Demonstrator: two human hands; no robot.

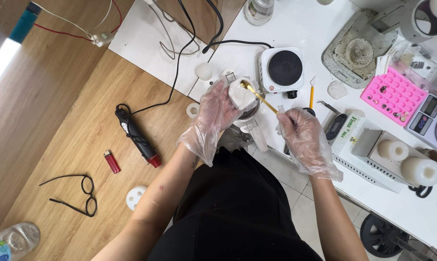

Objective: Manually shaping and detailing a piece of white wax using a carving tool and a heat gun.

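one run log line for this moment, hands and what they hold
left hand: holds white mould | right hand: holds gold spoon, tip in mould | nearby: hot plate

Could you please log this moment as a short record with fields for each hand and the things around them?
left hand: gloved, holds a white mould
right hand: gloved, holds a gold spoon, bowl at the mould
behind: small electric hotplate
right side: pink silicone tray, digital scale, white candles
left side: black glue gun, red lighter, glasses

Two gloved hands raised close together

Left hand [217,112] cupped with fingers curled; right hand [300,131] pinched shut, forearms bare.
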